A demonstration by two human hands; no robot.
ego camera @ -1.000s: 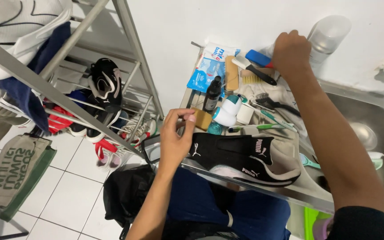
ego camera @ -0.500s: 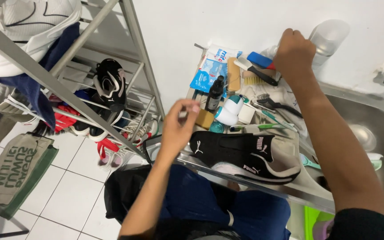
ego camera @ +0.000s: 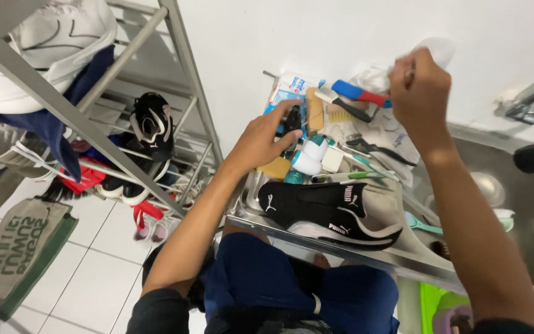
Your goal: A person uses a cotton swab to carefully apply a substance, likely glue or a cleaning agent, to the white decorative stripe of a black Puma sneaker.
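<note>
While our left hand reaches over the clutter at the back of the steel bench, its fingers are loosely curled and slightly spread, the tips touching or just short of a small dark bottle that stands upright among the cleaning things; we cannot tell whether they actually grip it. Our right hand is raised near the white wall, its fingers pressed together in a fist around a crumpled white cloth, part of which shows above the knuckles.

Just beside the dark bottle we see a wooden brush, and behind that a brush with a blue and red handle. A white bottle with a teal cap lies near our left wrist, next to a yellow sponge. A black sneaker with a white sole lies on its side at the front edge of the bench, between our two forearms. To its right is the sink basin.

On our left stands a metal rack holding a black and white shoe, with a white shoe higher up. A green bag lies on the tiled floor.
</note>
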